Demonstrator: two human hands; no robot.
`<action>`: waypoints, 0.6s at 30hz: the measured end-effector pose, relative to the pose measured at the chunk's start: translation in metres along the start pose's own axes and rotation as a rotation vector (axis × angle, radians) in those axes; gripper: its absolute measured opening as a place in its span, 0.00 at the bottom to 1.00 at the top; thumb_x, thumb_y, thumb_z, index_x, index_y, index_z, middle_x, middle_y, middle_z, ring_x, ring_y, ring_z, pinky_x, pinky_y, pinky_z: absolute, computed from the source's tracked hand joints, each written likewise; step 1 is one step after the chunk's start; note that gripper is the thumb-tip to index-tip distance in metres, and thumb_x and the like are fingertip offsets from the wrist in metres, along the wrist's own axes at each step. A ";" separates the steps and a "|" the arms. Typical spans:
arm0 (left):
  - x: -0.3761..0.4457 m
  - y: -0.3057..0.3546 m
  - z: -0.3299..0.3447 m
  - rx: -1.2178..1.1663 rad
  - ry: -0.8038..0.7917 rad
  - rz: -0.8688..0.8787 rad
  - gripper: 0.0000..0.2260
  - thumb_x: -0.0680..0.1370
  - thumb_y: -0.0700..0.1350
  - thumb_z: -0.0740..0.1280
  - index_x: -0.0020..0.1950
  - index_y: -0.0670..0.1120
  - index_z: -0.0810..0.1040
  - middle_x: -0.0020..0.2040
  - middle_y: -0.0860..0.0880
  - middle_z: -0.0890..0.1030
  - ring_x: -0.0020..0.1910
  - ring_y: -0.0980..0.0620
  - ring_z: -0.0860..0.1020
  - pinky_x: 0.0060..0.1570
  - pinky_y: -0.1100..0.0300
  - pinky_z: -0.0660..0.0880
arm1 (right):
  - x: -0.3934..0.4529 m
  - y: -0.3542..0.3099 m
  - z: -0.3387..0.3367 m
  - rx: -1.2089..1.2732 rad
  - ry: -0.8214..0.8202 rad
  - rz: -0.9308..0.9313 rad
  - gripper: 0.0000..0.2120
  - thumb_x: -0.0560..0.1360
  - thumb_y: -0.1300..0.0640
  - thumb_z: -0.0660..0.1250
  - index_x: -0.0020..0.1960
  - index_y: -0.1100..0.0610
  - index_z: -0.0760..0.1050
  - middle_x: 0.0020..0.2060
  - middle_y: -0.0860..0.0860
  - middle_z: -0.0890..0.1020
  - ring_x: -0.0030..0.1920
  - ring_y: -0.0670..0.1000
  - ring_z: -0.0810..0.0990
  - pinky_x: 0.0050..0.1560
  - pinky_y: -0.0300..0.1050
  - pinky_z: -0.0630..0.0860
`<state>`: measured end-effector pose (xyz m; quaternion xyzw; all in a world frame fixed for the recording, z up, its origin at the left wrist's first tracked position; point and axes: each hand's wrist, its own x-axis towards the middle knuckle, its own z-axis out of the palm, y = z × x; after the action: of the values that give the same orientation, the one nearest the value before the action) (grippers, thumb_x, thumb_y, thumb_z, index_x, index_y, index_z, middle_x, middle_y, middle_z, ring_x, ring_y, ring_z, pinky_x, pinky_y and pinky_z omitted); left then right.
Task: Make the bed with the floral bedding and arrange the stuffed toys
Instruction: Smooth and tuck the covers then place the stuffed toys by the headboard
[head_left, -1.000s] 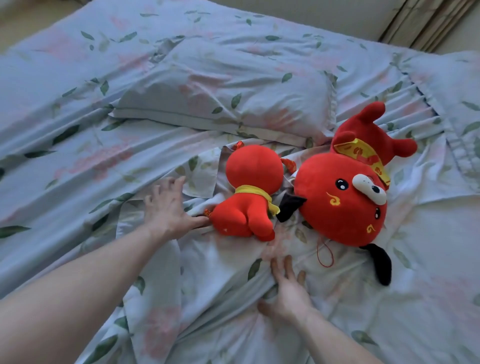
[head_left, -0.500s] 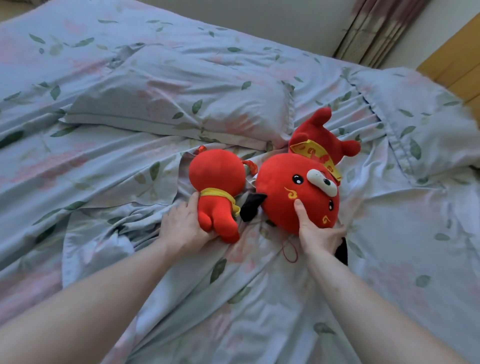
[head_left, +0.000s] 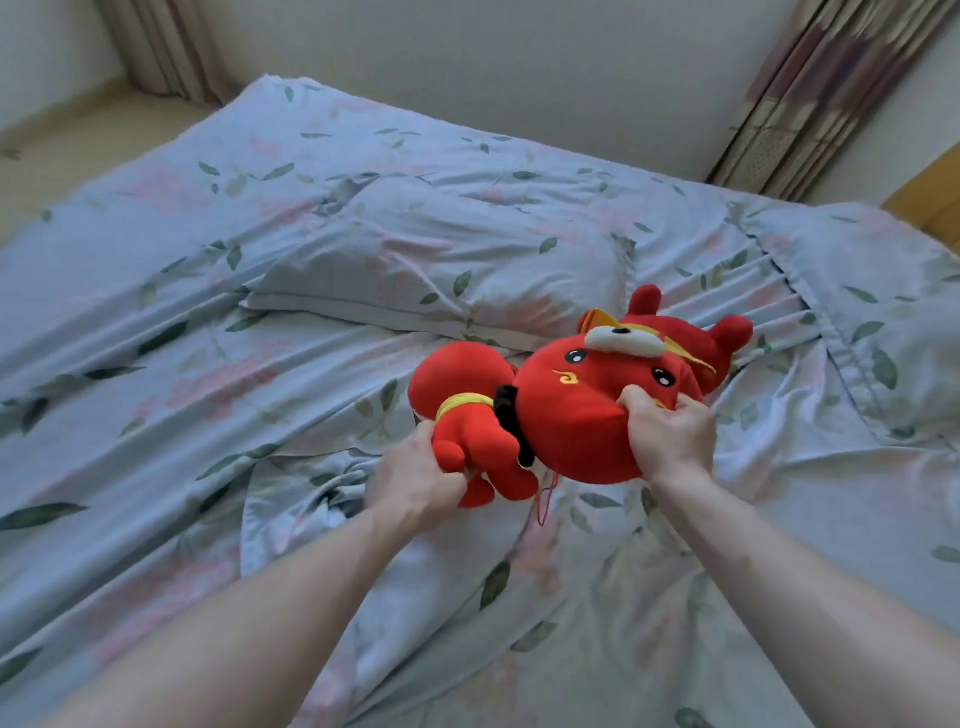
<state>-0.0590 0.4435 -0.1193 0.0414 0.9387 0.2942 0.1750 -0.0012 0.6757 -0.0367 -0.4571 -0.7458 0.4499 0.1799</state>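
Two red stuffed toys are held just above the rumpled floral sheet. My left hand grips the small red toy by its legs; it has a yellow band round its neck. My right hand grips the big red toy at the lower edge of its round head, whose face with the white snout looks up. The big toy's body and ears point toward the far right. The two toys touch side by side. A floral pillow lies just behind them.
A second floral pillow lies at the right edge of the bed. Behind the bed stand a pale wall and curtains. A wooden piece shows at the far right. Creased bedding lies bunched under my forearms.
Both hands went from resting on the sheet to gripping the toys. The toys have come up off the bedding and the big one's head has turned face up.
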 end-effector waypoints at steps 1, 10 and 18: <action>-0.002 -0.004 -0.022 -0.033 0.047 -0.011 0.22 0.68 0.62 0.70 0.59 0.61 0.70 0.49 0.53 0.82 0.49 0.44 0.81 0.46 0.52 0.77 | -0.010 -0.019 0.004 0.055 -0.030 -0.037 0.10 0.70 0.52 0.73 0.38 0.59 0.79 0.32 0.47 0.81 0.39 0.51 0.81 0.42 0.44 0.72; 0.015 -0.081 -0.219 -0.083 0.390 -0.108 0.27 0.67 0.67 0.73 0.61 0.58 0.71 0.49 0.51 0.81 0.51 0.42 0.80 0.46 0.50 0.76 | -0.083 -0.185 0.131 0.140 -0.412 -0.347 0.12 0.72 0.44 0.72 0.46 0.52 0.78 0.40 0.45 0.82 0.44 0.49 0.81 0.46 0.45 0.75; 0.014 -0.186 -0.189 0.138 0.017 -0.239 0.26 0.74 0.50 0.74 0.72 0.49 0.75 0.70 0.46 0.77 0.68 0.44 0.75 0.66 0.55 0.71 | -0.125 -0.088 0.184 -0.351 -0.711 -0.188 0.18 0.74 0.54 0.67 0.63 0.53 0.72 0.53 0.52 0.80 0.53 0.55 0.81 0.49 0.47 0.78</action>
<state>-0.1340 0.1907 -0.0843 -0.0610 0.9564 0.2062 0.1977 -0.1076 0.4610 -0.0426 -0.2264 -0.8657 0.4272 -0.1297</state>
